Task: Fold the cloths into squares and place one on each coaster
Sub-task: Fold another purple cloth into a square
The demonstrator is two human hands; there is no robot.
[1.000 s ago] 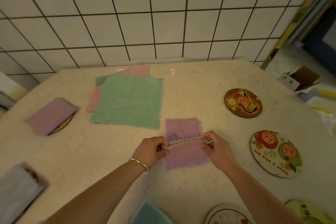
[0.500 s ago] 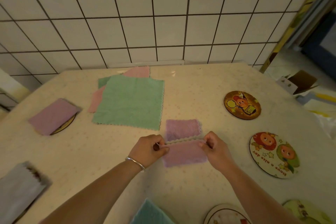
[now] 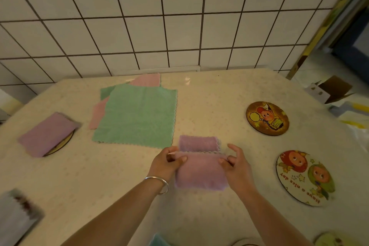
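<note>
At the middle of the table (image 3: 209,94) a person holds a small purple cloth (image 3: 200,171) between both hands. The left hand (image 3: 166,163) pinches the cloth's left corner, thumb on top and fingers curled underneath; the right hand (image 3: 235,164) pinches the right corner, with its forefinger lifted clear of the fabric. The scalloped edge they hold runs straight between the two hands, and a further strip of the same cloth lies flat on the table beyond it, so the cloth is partly folded over itself. A silver bangle (image 3: 158,182) sits on the left wrist.

Just behind and to the left lies a green cloth (image 3: 135,118), spread open on top of a pink cloth (image 3: 148,80) whose corners stick out beneath it. Far left, a folded purple cloth (image 3: 47,134) rests on a coaster (image 3: 61,145), of which only a sliver of rim shows. To the right are two bare picture coasters: a dark coaster (image 3: 267,118) farther off and a pale coaster (image 3: 305,177) nearer, well apart from the hands. At the near left edge sits a blurred grey cloth (image 3: 16,217); I cannot make out what lies under it. A white tiled wall (image 3: 159,16) rises behind the table.
</note>
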